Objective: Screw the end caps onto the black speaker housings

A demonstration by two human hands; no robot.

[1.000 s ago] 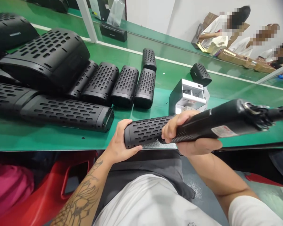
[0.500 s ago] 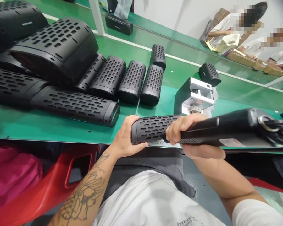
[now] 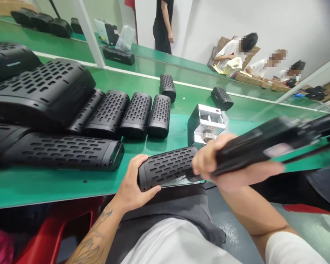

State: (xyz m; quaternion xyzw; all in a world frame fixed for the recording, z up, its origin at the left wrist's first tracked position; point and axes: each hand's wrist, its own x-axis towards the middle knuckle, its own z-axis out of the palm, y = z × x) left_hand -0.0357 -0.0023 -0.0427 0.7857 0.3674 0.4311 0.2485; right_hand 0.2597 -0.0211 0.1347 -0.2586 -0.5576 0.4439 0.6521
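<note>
My left hand [image 3: 133, 185] wraps around the near left end of a black speaker [image 3: 167, 165] with a slotted grille, which lies at the front edge of the green bench. My right hand [image 3: 206, 159] is closed around a black electric screwdriver [image 3: 253, 143], blurred by motion and trailing a cable to the right. Its tip is hidden behind my fingers, near the speaker's right end; contact cannot be made out. Just behind that end stands a small white and dark screw feeder [image 3: 206, 126].
Several black speakers [image 3: 101, 113] stand in a row at the left, with larger ones [image 3: 46, 91] piled beside them. Two more, a far speaker [image 3: 167, 88] and a right-hand speaker [image 3: 222, 98], sit behind. A red chair [image 3: 51, 231] is at lower left. People [image 3: 228, 51] sit across the bench.
The view has shifted, showing more of the room's far side. My left hand stays on the speaker, which now looks more tilted. The screwdriver has swung steeper in my right hand.
</note>
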